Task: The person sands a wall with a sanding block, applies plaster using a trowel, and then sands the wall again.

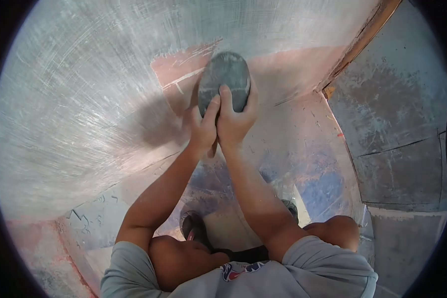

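Observation:
Both of my hands grip a dark grey oval sanding block, which is up against the scratched grey wall. My left hand is closed around its lower left edge. On the lower right side, my right hand is wrapped along the edge with its thumb lying on the block's face. The two thumbs are side by side near the block's lower middle. A thin brown edge shows below the hands; I cannot make out what it is. The block's underside is hidden.
A pinkish patch with white scratch marks runs across the wall behind the block. To the right, a brown wooden edge meets a worn grey panel. Below are my bent knees, dark shoes and a blue-stained floor.

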Motion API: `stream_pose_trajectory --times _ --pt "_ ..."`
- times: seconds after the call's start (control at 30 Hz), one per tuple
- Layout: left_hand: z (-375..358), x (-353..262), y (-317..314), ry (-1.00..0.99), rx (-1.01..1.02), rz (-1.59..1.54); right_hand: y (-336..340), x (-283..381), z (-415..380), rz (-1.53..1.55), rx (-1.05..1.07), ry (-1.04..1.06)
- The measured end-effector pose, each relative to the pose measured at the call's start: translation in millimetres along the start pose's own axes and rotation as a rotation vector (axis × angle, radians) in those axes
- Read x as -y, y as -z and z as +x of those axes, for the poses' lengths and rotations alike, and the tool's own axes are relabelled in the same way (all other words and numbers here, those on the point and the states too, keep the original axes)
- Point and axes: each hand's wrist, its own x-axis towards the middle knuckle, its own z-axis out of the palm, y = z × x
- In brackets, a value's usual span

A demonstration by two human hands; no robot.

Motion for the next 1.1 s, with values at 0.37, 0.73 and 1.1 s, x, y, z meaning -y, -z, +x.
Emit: stream_pose_trajectory --times 0.37,0.73,1.1 --pt "12.5 21.4 12.0 -0.166 -0.037 0.061 -1.8 -15.0 -0.7 0.169 -0.04 -0.198" --pt "7.5 24.0 8.0 -0.18 -0.046 -0.134 -4.4 0.8 -10.3 0.008 -0.016 0.035" --pt "23.1 5.7 2.6 -0.016 0.02 0.068 -6.4 8.8 12.7 0.008 -0.025 0.119"
